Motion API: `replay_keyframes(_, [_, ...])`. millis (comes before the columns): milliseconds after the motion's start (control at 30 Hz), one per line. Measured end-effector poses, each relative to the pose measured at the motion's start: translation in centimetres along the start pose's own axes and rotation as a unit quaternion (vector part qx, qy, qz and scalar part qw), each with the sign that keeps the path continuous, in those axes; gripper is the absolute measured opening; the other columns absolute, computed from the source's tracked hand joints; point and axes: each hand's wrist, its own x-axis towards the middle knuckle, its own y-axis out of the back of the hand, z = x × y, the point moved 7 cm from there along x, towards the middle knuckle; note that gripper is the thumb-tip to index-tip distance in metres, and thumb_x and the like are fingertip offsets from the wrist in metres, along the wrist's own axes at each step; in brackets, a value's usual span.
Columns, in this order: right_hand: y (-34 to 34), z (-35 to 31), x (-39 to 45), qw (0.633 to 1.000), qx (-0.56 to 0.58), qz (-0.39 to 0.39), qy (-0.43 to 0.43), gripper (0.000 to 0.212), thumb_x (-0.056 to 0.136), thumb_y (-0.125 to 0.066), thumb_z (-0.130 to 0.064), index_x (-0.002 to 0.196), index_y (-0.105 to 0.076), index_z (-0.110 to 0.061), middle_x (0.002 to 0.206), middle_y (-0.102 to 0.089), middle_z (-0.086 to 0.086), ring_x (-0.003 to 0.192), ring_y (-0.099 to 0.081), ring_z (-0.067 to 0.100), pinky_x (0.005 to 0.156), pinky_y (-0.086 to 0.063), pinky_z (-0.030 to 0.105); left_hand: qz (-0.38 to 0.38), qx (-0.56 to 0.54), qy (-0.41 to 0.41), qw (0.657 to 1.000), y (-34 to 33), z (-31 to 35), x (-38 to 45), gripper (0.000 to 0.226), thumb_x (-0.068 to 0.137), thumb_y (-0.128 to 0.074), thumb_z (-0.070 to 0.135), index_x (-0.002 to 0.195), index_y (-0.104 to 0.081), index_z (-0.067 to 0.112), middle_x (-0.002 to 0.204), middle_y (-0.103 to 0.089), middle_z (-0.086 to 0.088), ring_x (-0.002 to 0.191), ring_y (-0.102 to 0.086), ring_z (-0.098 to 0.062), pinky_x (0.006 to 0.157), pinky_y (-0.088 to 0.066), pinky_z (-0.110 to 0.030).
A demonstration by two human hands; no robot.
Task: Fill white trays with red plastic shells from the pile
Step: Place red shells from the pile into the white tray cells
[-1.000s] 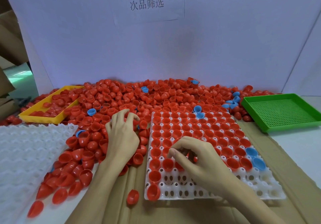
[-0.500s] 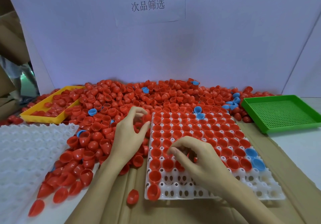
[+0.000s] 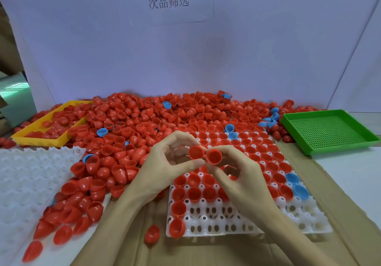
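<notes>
Above white tray (image 3: pixel 243 223), each hand pinches red shell: left hand (image 3: pixel 165 162), right hand (image 3: pixel 237 175).

Factory sorting bench, heaped red shells (image 3: pixel 144 121), white tray (image 3: pixel 309 222), posted sign (image 3: pixel 168 1)

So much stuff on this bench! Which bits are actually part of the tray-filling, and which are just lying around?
In use:
left hand holding a red shell
right hand holding a second shell
white tray, partly filled
red pile

Lying about:
green tray
yellow tray
spare white tray
stray blue shells
</notes>
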Motion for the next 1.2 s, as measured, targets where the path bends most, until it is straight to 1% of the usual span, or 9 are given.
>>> replay_keyframes(167, [0.7,0.3,0.3,1.0,-0.011,0.003,0.009,0.024,0.095,-0.075,-0.018,0.116,-0.072,-0.029,0.107,-0.072,-0.013,0.097,-0.073,0.016,0.073,-0.059,0.027,0.012,0.046,-0.008,0.999,0.2,0.2,0.0,0.038,0.079,-0.09,0.009,0.107,-0.064,0.011,0.104,-0.075,-0.01,0.098,-0.075,-0.03,0.089,-0.061,-0.036])
replay_keyframes(267, [0.5,0.6,0.2,1.0,0.022,-0.013,-0.01,0.051,0.094,-0.076,-0.02,0.139,-0.058,-0.035,0.117,-0.066,-0.014,0.103,-0.07,0.017,0.076,-0.061,0.028,0.02,0.078,-0.015,0.997,0.2,0.2,-0.1,0.041,0.077,-0.093,0.015,0.104,-0.063,0.013,0.1,-0.074,-0.007,0.091,-0.075,-0.025,0.084,-0.061,-0.032])
replay_keyframes(333, [0.3,0.2,0.1,1.0,0.022,-0.017,0.003,0.058,0.095,-0.074,-0.021,0.145,-0.05,-0.038,0.126,-0.061,-0.015,0.111,-0.067,0.017,0.078,-0.059,0.025,0.026,0.092,-0.021,0.995,0.3,0.2,-0.1,0.042,0.075,-0.095,0.019,0.102,-0.063,0.016,0.097,-0.073,-0.006,0.088,-0.073,-0.022,0.08,-0.059,-0.027])
replay_keyframes(400, [0.3,-0.5,0.1,0.999,0.002,-0.007,0.033,0.042,0.098,-0.071,-0.021,0.136,-0.059,-0.035,0.128,-0.06,-0.013,0.113,-0.065,0.017,0.077,-0.059,0.024,0.026,0.094,-0.026,0.995,0.3,0.2,-0.1,0.042,0.074,-0.096,0.02,0.099,-0.062,0.017,0.095,-0.071,-0.005,0.085,-0.071,-0.019,0.078,-0.057,-0.025])
replay_keyframes(500, [0.4,-0.5,0.2,0.999,-0.029,0.001,0.043,0.019,0.097,-0.072,-0.012,0.11,-0.074,-0.027,0.111,-0.064,-0.011,0.101,-0.068,0.019,0.073,-0.058,0.026,0.012,0.077,-0.026,0.997,0.1,0.0,0.0,0.043,0.074,-0.096,0.019,0.098,-0.061,0.017,0.094,-0.07,-0.004,0.085,-0.07,-0.019,0.08,-0.057,-0.027])
replay_keyframes(667, [0.9,0.1,0.3,0.999,-0.026,0.023,0.015,0.02,0.094,-0.076,-0.014,0.111,-0.071,-0.024,0.108,-0.067,-0.014,0.099,-0.07,0.016,0.074,-0.06,0.028,0.016,0.083,-0.029,0.996,0.0,-0.4,0.0,0.044,0.074,-0.097,0.022,0.1,-0.061,0.017,0.098,-0.071,-0.006,0.091,-0.073,-0.024,0.087,-0.059,-0.033])
replay_keyframes(800, [0.8,0.0,0.2,0.999,-0.033,0.014,0.023,0.009,0.094,-0.076,-0.022,0.103,-0.079,-0.023,0.105,-0.067,-0.014,0.098,-0.071,0.014,0.077,-0.059,0.024,0.014,0.076,-0.037,0.996,-0.4,-0.6,0.0,0.045,0.074,-0.096,0.02,0.098,-0.058,0.018,0.095,-0.068,-0.004,0.09,-0.072,-0.022,0.087,-0.059,-0.032])
replay_keyframes(1000, [0.5,0.2,0.2,1.0,0.009,0.007,-0.006,0.024,0.087,-0.077,-0.038,0.107,-0.075,-0.026,0.104,-0.068,-0.011,0.095,-0.072,0.016,0.079,-0.061,0.026,-0.013,0.102,-0.048,0.994,-1.2,-0.5,-0.2,0.043,0.073,-0.097,0.017,0.095,-0.06,0.014,0.092,-0.068,0.0,0.089,-0.072,-0.017,0.086,-0.058,-0.026])
replay_keyframes(1200, [0.5,1.0,0.3,0.999,0.025,-0.012,-0.039,0.014,0.091,-0.079,-0.013,0.1,-0.076,-0.024,0.102,-0.067,-0.009,0.092,-0.07,0.019,0.074,-0.058,0.024,-0.025,0.14,-0.033,0.989,-1.1,-0.3,-0.3,0.027,0.081,-0.091,0.031,0.084,-0.069,0.016,0.085,-0.071,-0.001,0.082,-0.072,-0.015,0.081,-0.057,-0.023])
